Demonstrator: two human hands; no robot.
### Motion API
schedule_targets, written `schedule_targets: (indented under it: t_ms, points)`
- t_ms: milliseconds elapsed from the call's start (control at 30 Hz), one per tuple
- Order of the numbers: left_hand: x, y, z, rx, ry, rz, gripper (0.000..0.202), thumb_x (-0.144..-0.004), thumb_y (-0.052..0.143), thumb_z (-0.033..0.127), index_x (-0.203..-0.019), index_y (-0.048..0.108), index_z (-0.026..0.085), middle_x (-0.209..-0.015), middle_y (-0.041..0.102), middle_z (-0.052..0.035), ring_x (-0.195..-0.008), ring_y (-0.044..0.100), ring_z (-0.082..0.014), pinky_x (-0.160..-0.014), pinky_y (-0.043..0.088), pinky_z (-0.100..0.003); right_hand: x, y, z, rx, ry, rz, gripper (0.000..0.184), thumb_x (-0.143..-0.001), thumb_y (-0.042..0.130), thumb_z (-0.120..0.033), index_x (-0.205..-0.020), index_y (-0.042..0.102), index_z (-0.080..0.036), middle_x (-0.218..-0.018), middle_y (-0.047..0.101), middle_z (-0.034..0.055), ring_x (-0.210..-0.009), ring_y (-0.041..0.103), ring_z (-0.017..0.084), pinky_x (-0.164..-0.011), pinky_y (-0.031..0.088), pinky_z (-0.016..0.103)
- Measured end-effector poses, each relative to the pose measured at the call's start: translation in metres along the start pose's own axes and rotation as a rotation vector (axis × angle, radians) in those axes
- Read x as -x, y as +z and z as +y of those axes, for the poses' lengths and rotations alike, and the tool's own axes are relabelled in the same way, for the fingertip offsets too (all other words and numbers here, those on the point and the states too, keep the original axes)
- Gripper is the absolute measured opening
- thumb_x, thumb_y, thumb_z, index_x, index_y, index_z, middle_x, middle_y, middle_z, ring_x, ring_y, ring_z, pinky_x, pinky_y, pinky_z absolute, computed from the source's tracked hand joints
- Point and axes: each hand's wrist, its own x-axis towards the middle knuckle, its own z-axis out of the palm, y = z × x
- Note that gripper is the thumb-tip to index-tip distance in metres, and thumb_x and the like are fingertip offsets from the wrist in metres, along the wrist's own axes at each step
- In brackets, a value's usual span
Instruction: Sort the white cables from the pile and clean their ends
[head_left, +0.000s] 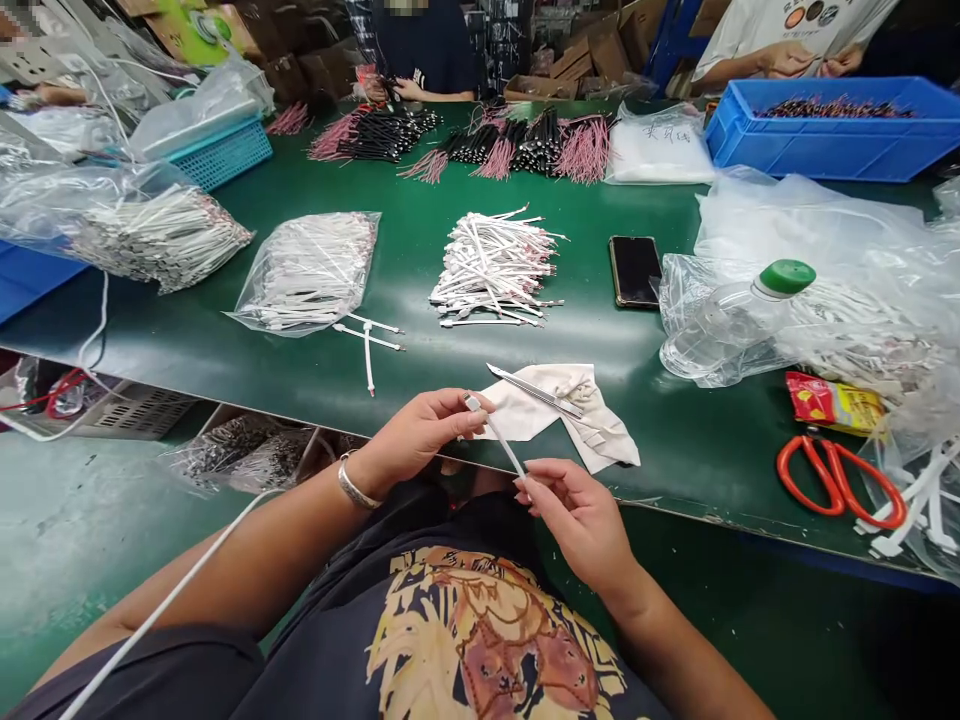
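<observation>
Between my two hands runs a short white cable [507, 446], held in the air over the table's front edge. My left hand [431, 430] pinches its plug end between thumb and fingers. At the other end, my right hand [566, 505] grips the cable, and its fingertips cover that tip. Just beyond them a white cloth [607, 440] lies on the green table, with metal tweezers [536, 390] resting across it. Farther back is a loose pile of white cables [495, 270]. A few single cables [368, 355] lie left of it, beside a clear bag of white cables [311, 270].
To the right are a black phone [635, 270], a clear bottle with a green cap [727, 315], a red-and-yellow packet [836, 402] and red-handled scissors [838, 475]. Black and pink wire bundles [525, 145] and a blue bin [832, 150] stand at the back, where co-workers sit.
</observation>
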Motion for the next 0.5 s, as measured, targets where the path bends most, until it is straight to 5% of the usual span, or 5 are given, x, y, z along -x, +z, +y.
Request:
schedule_targets:
  t_ms: [100,233,500]
  points:
    - [-0.013,-0.006,0.0,0.027,-0.024,-0.024,0.02,-0.079,0.064,0.031,-0.091,0.067,0.015,-0.079,0.062,-0.0017,-0.068,0.053,-0.0093,-0.066,0.042,-0.021,-0.001,-0.014,-0.011,0.108,0.004,-0.02,0.028,-0.087,0.055,-0.034,-0.112,0.059,-0.023,-0.099,0.069,0.0067,-0.081,0.068,0.018,-0.065,0.055,0.029]
    - [-0.026,-0.018,-0.001,0.152,-0.125,-0.091,0.018,-0.077,0.067,0.029,-0.083,0.063,0.013,-0.094,0.068,-0.0068,-0.074,0.061,-0.0109,-0.071,0.047,-0.024,-0.02,-0.035,-0.029,0.401,-0.115,0.125,0.025,-0.087,0.056,-0.03,-0.109,0.061,-0.022,-0.094,0.069,0.0048,-0.076,0.066,0.016,-0.067,0.053,0.029]
    - [-0.026,-0.029,-0.011,0.411,-0.123,-0.076,0.02,-0.075,0.069,0.027,-0.077,0.053,0.015,-0.057,0.061,0.0025,-0.046,0.053,-0.0066,-0.049,0.044,-0.018,-0.09,-0.025,-0.059,0.994,-0.32,-0.041,0.019,-0.09,0.05,-0.028,-0.1,0.063,-0.018,-0.095,0.065,0.0066,-0.091,0.058,0.021,-0.083,0.045,0.034]
